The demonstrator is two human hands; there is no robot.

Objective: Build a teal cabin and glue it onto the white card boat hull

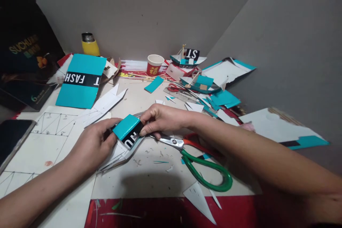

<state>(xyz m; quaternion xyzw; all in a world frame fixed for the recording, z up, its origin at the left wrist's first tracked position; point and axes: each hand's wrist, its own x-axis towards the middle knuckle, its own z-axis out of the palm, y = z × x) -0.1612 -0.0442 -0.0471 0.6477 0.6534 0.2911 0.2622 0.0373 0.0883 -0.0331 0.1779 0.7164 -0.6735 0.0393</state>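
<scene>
A folded piece of teal and black card (127, 127) with white letters is held between my two hands. My left hand (98, 140) is closed on its left end, fingers partly behind it. With thumb and fingers my right hand (160, 119) pinches its right edge. Directly below the folded card lies a white paper and card piece with folded sides (120, 156), partly covered; whether the two touch I cannot tell. A pair of scissors with one green and one red handle (208, 172) lies under my right forearm, its blade tips near my right fingers.
Small card boats (201, 83) stand at the back right among teal and white offcuts. A red paper cup (155, 65), thin sticks and a yellow bottle (90, 44) are along the wall. A teal sheet (81, 80), a drawn template (50, 142) and a phone (14, 139) lie left.
</scene>
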